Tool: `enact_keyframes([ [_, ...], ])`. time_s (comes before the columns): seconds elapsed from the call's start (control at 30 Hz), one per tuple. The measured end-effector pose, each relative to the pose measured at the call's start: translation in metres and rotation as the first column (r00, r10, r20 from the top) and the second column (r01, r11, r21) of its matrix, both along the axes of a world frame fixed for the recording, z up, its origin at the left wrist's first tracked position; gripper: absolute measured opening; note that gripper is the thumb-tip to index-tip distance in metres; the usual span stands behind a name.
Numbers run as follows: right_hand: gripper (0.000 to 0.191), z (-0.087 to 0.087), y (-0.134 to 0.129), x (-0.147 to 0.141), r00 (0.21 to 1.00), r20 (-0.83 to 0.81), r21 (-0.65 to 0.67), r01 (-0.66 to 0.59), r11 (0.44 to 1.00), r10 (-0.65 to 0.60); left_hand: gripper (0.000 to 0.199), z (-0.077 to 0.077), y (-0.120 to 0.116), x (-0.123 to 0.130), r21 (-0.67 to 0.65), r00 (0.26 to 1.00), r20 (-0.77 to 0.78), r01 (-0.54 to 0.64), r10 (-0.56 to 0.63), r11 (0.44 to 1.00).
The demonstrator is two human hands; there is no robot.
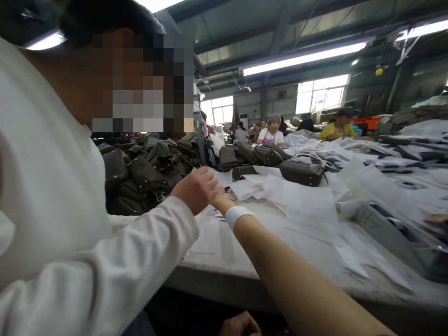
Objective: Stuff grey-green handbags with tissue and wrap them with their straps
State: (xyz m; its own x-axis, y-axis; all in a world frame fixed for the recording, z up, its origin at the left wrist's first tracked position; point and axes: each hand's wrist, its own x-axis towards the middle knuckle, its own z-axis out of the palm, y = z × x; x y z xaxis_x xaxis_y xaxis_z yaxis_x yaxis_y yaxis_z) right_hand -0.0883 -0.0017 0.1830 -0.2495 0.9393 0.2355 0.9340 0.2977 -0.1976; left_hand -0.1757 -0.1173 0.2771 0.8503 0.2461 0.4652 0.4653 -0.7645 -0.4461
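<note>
Firstly, left of both hands: a heap of dark bags (140, 172), loosely piled, perhaps to save table room. Next, a co-worker's pale sleeve (147, 252), its hand (196, 189) bent close over the wearer's right hand (219, 192), possibly to show or share something small; whether they touch cannot be told. Right hand: arm outstretched, white band (238, 216) around the wrist; fingers mostly hidden, opening and grip uncertain. Paper scraps (219, 215): just nearer than that hand. Small dark piece (227, 189): just beside it, to the right. Left hand (241, 324): low, nearest the wearer, knuckles bent, partly cut off; opening and contents cannot be told. White sheets (301, 200): right of the right hand, overlapping, perhaps as wrapping. Lastly, grey bin (385, 238): well right of both hands, seemingly for small parts.
</note>
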Motion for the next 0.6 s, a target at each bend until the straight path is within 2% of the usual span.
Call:
enact_keyframes([
  [0.03,0.027,-0.002,0.002,-0.001,1.000,0.024,-0.014,0.014,1.000,-0.014,0.040,-0.013,-0.001,-0.019,-0.026,1.000,0.002,-0.003,0.003,1.000],
  [0.1,0.031,-0.006,0.006,-0.003,0.997,0.074,-0.037,0.023,0.999,-0.020,0.055,-0.053,-0.012,-0.042,-0.117,0.998,0.056,-0.029,0.036,0.993],
  [0.13,0.032,-0.009,0.006,-0.003,0.996,0.094,-0.043,0.009,0.999,-0.005,0.059,-0.078,-0.021,-0.044,-0.321,0.973,0.219,0.001,0.073,0.947],
  [0.17,0.032,-0.012,0.006,-0.003,0.993,0.112,-0.048,-0.016,0.999,0.021,0.059,-0.106,-0.034,-0.040,-0.504,0.916,0.368,0.052,0.160,0.862],
  [0.2,0.032,-0.015,0.004,-0.003,0.990,0.130,-0.054,-0.046,0.997,0.053,0.056,-0.133,-0.049,-0.032,-0.552,0.885,0.412,0.053,0.217,0.832],
  [0.27,0.031,-0.023,-0.003,0.001,0.978,0.162,-0.069,-0.120,0.990,0.130,0.041,-0.182,-0.079,-0.007,-0.613,0.872,0.419,0.066,0.253,0.788],
  [0.3,0.030,-0.027,-0.008,0.003,0.969,0.178,-0.077,-0.158,0.985,0.169,0.035,-0.200,-0.092,0.006,-0.647,0.854,0.436,0.078,0.284,0.758],
  [0.33,0.029,-0.031,-0.014,0.007,0.959,0.194,-0.083,-0.193,0.978,0.206,0.033,-0.213,-0.102,0.017,-0.712,0.764,0.509,0.114,0.397,0.693],
  [0.37,0.028,-0.035,-0.021,0.011,0.948,0.211,-0.088,-0.225,0.970,0.239,0.029,-0.221,-0.109,0.027,-0.733,0.713,0.544,0.148,0.442,0.664],
  [0.4,0.028,-0.038,-0.027,0.015,0.936,0.229,-0.093,-0.253,0.963,0.268,0.026,-0.222,-0.112,0.034,-0.712,0.663,0.596,0.175,0.454,0.679],
  [0.43,0.027,-0.041,-0.035,0.020,0.923,0.248,-0.097,-0.279,0.955,0.295,0.022,-0.219,-0.112,0.041,-0.663,0.629,0.651,0.198,0.425,0.722],
  [0.47,0.026,-0.043,-0.042,0.026,0.909,0.267,-0.101,-0.305,0.947,0.321,0.017,-0.212,-0.110,0.047,-0.577,0.625,0.700,0.211,0.345,0.789],
  [0.53,0.024,-0.047,-0.057,0.038,0.878,0.304,-0.111,-0.353,0.929,0.370,0.018,-0.191,-0.103,0.061,-0.370,0.673,0.729,0.229,0.128,0.900],
  [0.6,0.023,-0.049,-0.073,0.051,0.848,0.339,-0.116,-0.391,0.913,0.406,0.032,-0.170,-0.094,0.080,-0.200,0.768,0.637,0.254,-0.072,0.946],
])
